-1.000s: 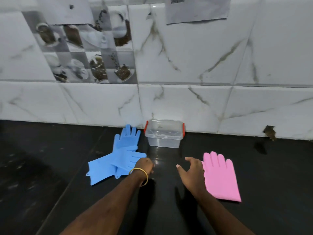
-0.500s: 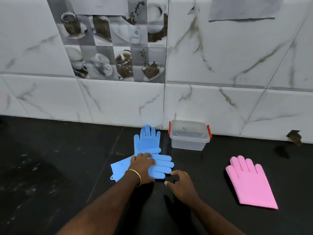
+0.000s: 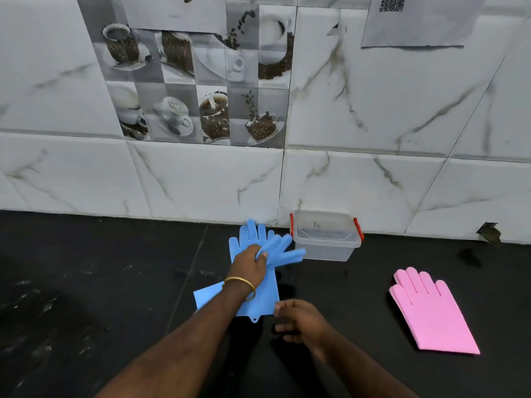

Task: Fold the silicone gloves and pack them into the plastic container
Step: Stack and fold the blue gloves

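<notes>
While under left fingers: blue glove.

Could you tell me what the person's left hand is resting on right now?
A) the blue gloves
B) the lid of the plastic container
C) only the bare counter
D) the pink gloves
A: the left hand lies on the blue gloves, with the pink gloves off to the right and the plastic container untouched by the wall.

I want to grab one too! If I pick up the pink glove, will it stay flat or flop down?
Probably flop: the pink glove lies thin and flat on the counter. It likely bends easily, like the blue glove under the left hand.
</notes>
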Action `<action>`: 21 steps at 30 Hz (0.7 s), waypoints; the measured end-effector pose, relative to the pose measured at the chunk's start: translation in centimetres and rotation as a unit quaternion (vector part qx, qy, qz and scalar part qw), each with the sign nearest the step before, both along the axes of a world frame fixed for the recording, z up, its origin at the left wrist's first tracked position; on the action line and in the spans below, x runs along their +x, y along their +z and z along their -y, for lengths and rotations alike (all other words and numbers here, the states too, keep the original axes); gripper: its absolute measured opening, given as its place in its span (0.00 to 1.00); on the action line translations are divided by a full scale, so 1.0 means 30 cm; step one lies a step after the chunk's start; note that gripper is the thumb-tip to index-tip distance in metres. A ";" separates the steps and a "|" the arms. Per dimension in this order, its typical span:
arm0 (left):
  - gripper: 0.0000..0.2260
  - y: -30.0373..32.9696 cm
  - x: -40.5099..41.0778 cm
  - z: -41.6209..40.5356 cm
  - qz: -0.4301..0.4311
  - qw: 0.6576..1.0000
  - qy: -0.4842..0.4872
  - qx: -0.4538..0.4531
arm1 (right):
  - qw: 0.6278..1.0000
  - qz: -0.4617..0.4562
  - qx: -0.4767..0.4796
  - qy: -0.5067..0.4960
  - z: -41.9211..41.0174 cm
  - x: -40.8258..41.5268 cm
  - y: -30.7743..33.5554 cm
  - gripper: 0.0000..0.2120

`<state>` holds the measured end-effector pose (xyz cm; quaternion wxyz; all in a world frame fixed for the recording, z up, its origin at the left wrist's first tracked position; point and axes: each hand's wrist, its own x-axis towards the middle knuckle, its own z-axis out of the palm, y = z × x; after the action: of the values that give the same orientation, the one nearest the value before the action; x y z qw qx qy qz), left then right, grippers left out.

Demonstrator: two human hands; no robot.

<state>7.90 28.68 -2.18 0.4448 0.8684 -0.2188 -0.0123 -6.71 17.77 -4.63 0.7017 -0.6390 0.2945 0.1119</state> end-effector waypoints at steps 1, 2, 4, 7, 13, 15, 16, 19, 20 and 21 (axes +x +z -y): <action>0.09 0.022 0.009 -0.001 -0.013 0.999 0.008 -0.029 | 1.000 0.013 0.010 -0.004 -0.004 0.012 0.008 0.10; 0.10 0.046 0.020 -0.001 -0.025 0.998 0.014 -0.050 | 0.999 0.028 0.019 -0.006 -0.006 0.023 0.019 0.09; 0.10 0.094 0.042 0.002 -0.053 0.995 0.017 -0.081 | 0.997 0.056 0.045 -0.015 -0.006 0.043 0.046 0.11; 0.11 0.182 0.061 0.009 -0.097 0.989 -0.028 -0.108 | 0.989 0.119 0.052 -0.066 -0.008 0.066 0.102 0.15; 0.09 0.382 0.038 0.011 -0.184 0.958 -0.169 -0.138 | 0.933 0.201 0.256 -0.155 0.127 0.057 0.181 0.43; 0.07 0.434 0.024 0.009 -0.269 0.918 -0.237 -0.169 | 0.869 0.225 0.419 -0.140 0.173 0.016 0.209 0.56; 0.07 0.455 0.018 0.010 -0.292 0.901 -0.267 -0.179 | 0.848 0.247 0.453 -0.123 0.181 -0.003 0.226 0.58; 0.09 0.495 0.006 0.029 -0.319 0.873 -0.305 -0.207 | 0.838 0.305 0.450 -0.048 0.141 -0.022 0.290 0.59; 0.09 0.502 0.004 0.036 -0.318 0.873 -0.305 -0.208 | 0.841 0.323 0.434 -0.027 0.119 -0.025 0.316 0.59; 0.10 0.505 0.002 0.042 -0.315 0.877 -0.300 -0.202 | 0.840 0.341 0.421 -0.008 0.101 -0.028 0.338 0.59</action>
<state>7.97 27.41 12.98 0.6307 0.6028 -0.3148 -0.3737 -7.55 14.75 5.50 0.9603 -0.2769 -0.0337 -0.0058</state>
